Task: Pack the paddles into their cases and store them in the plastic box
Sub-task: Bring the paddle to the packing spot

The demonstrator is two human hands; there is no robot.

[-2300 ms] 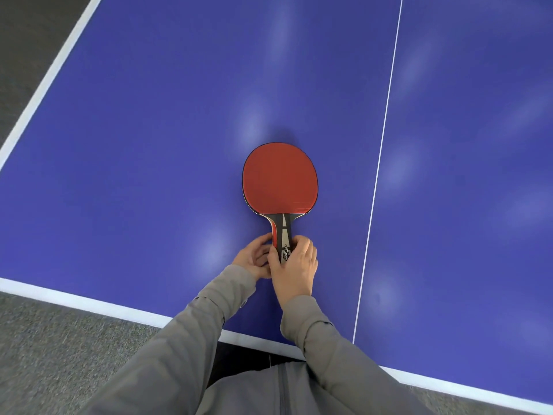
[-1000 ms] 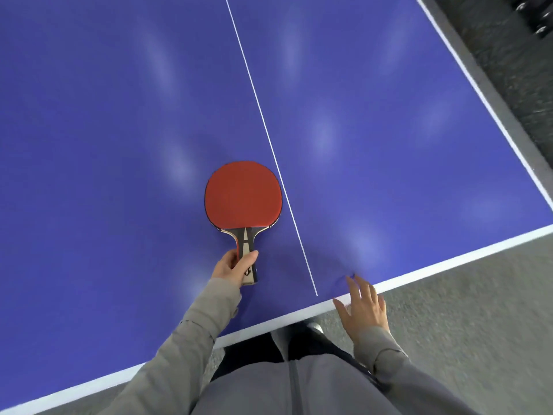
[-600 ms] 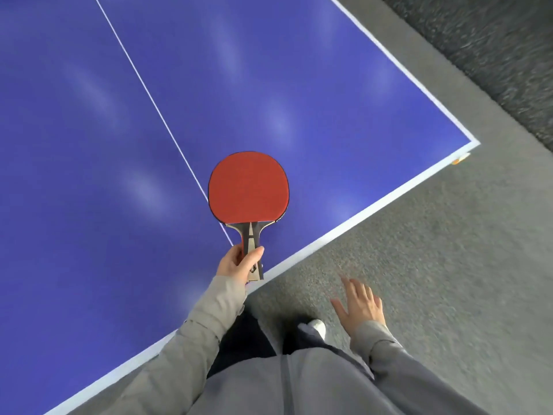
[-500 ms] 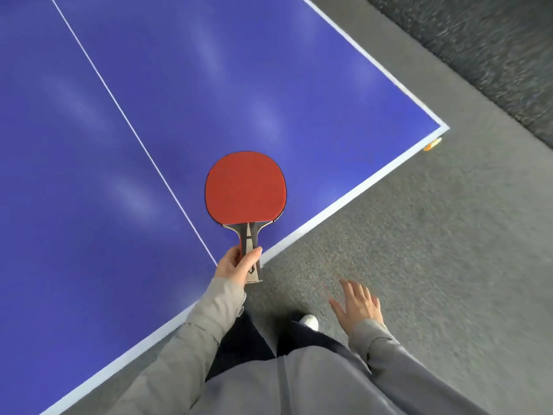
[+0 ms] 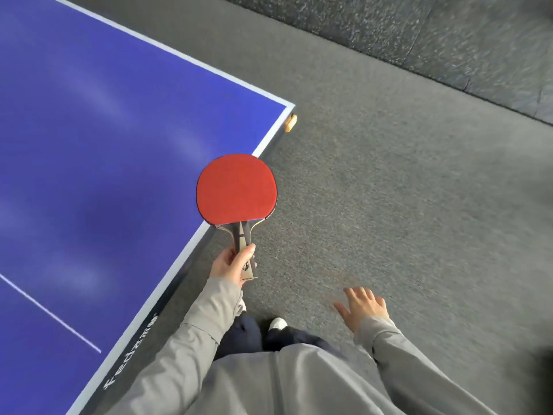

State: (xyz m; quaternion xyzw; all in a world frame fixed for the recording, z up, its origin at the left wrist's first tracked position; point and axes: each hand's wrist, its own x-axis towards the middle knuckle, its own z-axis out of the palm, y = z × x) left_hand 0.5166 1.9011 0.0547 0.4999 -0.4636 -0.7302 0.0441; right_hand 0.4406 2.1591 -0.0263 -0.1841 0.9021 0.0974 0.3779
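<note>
Honestly the task looks barely started. The left hand [image 5: 232,265] grips the handle of a red-faced paddle [image 5: 236,190], holding it in the air over the corner edge of the blue ping-pong bench [image 5: 89,145]. The right hand [image 5: 360,307] hangs over the grey carpet beside the bench, fingers spread, holding nothing. No case or plastic box anywhere in view, so packing and storing are all left to do.

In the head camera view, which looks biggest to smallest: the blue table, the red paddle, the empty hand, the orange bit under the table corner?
1. Blue table tennis table
2. Red-faced paddle
3. Empty right hand
4. Small orange piece under the table corner

Nearness enlarges the paddle and hand.
</note>
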